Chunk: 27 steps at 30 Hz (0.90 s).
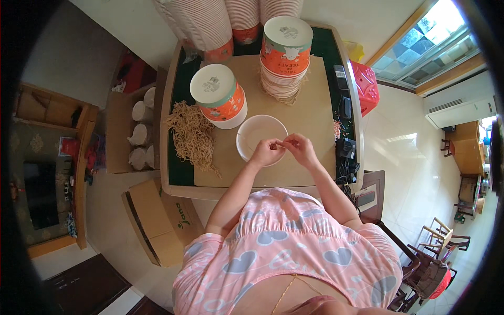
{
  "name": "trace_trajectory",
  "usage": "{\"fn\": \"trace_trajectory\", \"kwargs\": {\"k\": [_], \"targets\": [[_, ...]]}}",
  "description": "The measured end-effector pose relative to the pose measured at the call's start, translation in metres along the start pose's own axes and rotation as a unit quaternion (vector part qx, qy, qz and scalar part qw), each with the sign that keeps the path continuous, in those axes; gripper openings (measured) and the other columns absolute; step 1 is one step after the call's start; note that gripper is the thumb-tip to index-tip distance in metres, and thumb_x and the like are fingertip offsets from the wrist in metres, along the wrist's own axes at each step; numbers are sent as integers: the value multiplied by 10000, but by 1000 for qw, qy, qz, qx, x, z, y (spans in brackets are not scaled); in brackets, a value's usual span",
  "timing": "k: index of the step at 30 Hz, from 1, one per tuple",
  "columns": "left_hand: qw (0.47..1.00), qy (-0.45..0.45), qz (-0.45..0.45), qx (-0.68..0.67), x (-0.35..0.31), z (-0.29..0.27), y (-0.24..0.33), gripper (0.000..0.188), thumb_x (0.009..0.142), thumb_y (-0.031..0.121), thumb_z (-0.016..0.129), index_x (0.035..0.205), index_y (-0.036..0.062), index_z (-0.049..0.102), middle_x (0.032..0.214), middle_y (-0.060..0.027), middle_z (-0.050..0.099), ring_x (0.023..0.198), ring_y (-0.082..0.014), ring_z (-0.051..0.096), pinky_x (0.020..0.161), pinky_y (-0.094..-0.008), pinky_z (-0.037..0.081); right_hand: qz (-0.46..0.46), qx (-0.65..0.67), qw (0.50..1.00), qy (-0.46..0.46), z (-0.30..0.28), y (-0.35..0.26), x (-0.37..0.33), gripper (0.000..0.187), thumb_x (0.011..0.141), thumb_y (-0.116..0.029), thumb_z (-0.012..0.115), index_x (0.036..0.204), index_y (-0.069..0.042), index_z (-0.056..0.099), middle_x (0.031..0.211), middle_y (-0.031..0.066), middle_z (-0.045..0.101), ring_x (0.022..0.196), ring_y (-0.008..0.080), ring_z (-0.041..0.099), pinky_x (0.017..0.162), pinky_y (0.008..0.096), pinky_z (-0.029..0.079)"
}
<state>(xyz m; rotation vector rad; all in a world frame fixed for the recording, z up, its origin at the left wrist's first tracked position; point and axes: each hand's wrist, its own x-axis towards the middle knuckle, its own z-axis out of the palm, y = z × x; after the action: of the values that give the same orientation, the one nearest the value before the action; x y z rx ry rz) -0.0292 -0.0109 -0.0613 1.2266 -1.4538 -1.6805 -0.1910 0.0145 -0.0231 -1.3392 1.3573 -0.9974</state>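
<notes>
A white paper bucket (254, 132) stands mouth up on the cardboard sheet in front of me, its inside facing up at me. Over its near right rim, my left hand (269, 152) and my right hand (300, 150) meet with fingertips pinched together. Between them shows a short tan bit that looks like cord; the fingers hide most of it. Left of the bucket lies a tangled heap of tan cords (191, 135). Just behind, upside down, are an orange and green printed bucket (223, 102) and a taller stack of such buckets (286, 50), with cords bunched round its lower rims.
Tall nested bucket stacks (194, 23) line the table's back edge. Black adapters and cables (345, 149) lie along the right edge, beside a red plastic stool (364, 88). On the floor at left are a carton of wrapped white stacks (118, 131) and another cardboard box (163, 220).
</notes>
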Motion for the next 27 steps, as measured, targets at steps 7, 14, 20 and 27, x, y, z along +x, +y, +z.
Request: {"fn": "trace_trajectory", "kwargs": {"k": [7,14,20,27], "targets": [[995,41,54,74,4,3,-12,180,749,196,699,782,22,667,608,-33,622,558,-51,537,522,-240,436,21,6,999,31,-1,6,2,77,836,-60,606,894,-11,617,738,45,617,688,79,562,604,228,451],[998,33,17,54,0,1,-1,159,772,175,686,802,19,672,627,-9,622,577,-32,518,525,-220,422,1,-101,994,32,-6,4,-8,123,774,-91,656,875,-29,625,731,76,573,628,144,553,590,276,457],[998,30,23,52,0,0,-5,167,785,179,686,798,14,670,600,16,594,556,-22,481,500,-217,398,-52,-175,983,27,-1,-7,-8,122,762,-91,688,854,-39,628,722,57,538,601,132,515,547,255,433],[995,48,38,82,-5,-4,6,187,779,195,689,799,9,682,600,-26,621,554,-31,508,499,-230,410,-59,-175,982,34,3,-6,-7,94,767,-89,675,827,-41,621,738,82,556,604,169,547,557,282,456]]}}
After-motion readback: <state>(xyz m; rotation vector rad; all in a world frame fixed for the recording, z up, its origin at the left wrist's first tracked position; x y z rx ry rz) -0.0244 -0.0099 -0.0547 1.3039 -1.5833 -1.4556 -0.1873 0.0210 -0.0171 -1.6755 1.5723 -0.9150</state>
